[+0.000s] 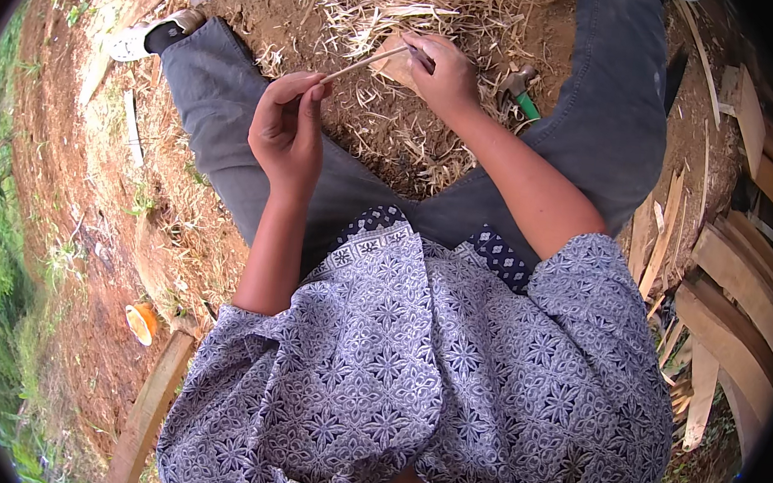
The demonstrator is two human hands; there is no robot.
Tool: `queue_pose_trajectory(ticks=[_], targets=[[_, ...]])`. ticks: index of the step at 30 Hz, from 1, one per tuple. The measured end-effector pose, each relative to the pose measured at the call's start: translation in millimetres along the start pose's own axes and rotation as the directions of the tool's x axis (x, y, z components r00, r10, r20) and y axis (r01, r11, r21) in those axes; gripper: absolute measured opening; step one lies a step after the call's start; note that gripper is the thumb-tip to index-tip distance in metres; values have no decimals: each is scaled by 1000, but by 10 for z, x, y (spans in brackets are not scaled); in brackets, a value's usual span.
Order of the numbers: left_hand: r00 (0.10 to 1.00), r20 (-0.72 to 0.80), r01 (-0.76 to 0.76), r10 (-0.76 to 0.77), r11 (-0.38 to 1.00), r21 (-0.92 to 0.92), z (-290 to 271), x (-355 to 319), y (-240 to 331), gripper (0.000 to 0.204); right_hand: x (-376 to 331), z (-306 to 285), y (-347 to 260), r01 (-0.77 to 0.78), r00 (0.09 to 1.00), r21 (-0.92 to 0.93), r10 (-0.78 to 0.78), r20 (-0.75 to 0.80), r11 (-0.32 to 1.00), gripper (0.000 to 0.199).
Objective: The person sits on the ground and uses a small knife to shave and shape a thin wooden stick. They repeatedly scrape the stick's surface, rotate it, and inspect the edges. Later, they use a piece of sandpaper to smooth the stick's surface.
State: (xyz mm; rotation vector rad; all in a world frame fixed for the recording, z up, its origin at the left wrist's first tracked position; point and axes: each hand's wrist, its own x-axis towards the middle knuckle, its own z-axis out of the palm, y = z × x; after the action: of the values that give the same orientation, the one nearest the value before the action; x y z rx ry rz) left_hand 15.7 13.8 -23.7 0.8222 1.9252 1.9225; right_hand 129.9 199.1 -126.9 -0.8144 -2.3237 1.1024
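Observation:
My left hand (287, 125) pinches one end of a thin pale bamboo stick (364, 61) between thumb and fingers. My right hand (443, 72) is closed around a small dark blade that rests against the stick's far end. Both hands are raised between my spread legs in grey trousers (232, 129), above a heap of pale shavings (403, 25) on the brown soil. A patterned blue-and-white shirt fills the lower part of the view.
A hammer with a green handle (521, 93) lies on the shavings beside my right leg. Cut wooden slats (736, 296) are stacked at the right. An orange cup (140, 322) and a plank (151, 405) lie at lower left, grass beyond.

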Motion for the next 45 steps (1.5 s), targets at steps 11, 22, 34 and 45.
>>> queue_pose_trajectory(ticks=[11, 22, 34, 45], targets=[[990, 115, -102, 87, 987, 125, -7, 14, 48, 14, -12, -6, 24, 7, 999, -9, -7, 44, 1000, 34], [987, 119, -132, 109, 968, 214, 13, 92, 39, 16, -103, -312, -858, -225, 910, 368, 59, 411, 902, 46], [988, 114, -126, 105, 972, 196, 0, 151, 74, 15, -154, -176, -600, -125, 953, 270, 40, 301, 955, 48], [992, 35, -125, 121, 984, 127, 13, 237, 103, 13, -66, -51, -620, -70, 982, 257, 21, 190, 964, 58]])
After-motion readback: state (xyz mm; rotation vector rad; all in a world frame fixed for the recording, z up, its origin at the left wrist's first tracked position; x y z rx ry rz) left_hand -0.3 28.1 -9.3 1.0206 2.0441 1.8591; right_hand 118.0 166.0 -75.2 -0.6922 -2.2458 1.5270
